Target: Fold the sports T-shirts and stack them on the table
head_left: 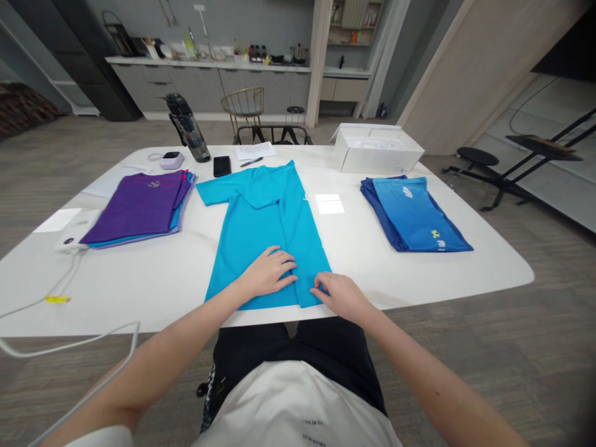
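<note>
A turquoise T-shirt (267, 230) lies lengthwise on the white table (153, 279), its right side folded over toward the middle and its left sleeve spread out. My left hand (269, 272) rests flat on the shirt's lower part, fingers stretched out. My right hand (339, 293) is at the hem near the table's front edge, its fingertips curled onto the folded edge of the cloth.
A stack of purple and blue folded shirts (139, 208) lies on the left, a stack of blue ones (414, 214) on the right. Behind are a white box (377, 152), a phone (222, 166), a bottle (189, 127), paper with a pen (254, 151), and a white device with cable (69, 239).
</note>
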`<state>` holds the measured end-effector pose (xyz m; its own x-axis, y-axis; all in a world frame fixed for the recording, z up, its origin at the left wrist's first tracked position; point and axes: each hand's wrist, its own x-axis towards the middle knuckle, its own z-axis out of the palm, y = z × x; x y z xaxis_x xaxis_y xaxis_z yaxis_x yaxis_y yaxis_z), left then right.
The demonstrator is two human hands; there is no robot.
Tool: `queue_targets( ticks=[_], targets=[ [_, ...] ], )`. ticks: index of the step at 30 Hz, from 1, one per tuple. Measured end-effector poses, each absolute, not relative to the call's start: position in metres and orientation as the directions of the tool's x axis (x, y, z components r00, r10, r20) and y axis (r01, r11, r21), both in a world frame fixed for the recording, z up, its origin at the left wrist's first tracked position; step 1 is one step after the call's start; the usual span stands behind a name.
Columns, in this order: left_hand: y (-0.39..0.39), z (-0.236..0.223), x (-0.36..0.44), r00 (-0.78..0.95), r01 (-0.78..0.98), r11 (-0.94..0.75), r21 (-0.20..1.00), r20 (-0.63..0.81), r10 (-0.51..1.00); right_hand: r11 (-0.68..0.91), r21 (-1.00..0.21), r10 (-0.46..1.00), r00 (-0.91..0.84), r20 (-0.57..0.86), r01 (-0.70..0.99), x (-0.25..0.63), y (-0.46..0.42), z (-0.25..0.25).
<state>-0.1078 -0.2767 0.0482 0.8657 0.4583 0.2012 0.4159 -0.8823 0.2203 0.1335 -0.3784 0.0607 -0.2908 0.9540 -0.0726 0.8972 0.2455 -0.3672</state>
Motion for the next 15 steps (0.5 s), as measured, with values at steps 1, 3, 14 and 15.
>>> queue_targets(
  ticks=[1, 3, 14, 15],
  targets=[
    [-0.278, 0.049, -0.107, 0.864, 0.417, -0.883, 0.217, 0.209, 0.459, 0.244, -0.359, 0.952, -0.293, -0.087, 0.901, 0.134, -0.378, 0.061],
    [-0.281, 0.051, -0.105, 0.877, 0.395, -0.897, 0.198, 0.208, 0.432, 0.24, -0.344, 0.95, -0.292, -0.108, 0.908, 0.135, -0.378, 0.063],
    [-0.258, 0.061, -0.101, 0.844, 0.451, -0.853, 0.262, 0.186, 0.504, 0.214, -0.4, 0.952, -0.282, -0.119, 0.891, 0.147, -0.332, 0.071],
    [-0.245, 0.059, -0.103, 0.814, 0.489, -0.828, 0.275, 0.199, 0.546, 0.212, -0.411, 0.955, -0.276, -0.104, 0.887, 0.146, -0.32, 0.072]
  ],
)
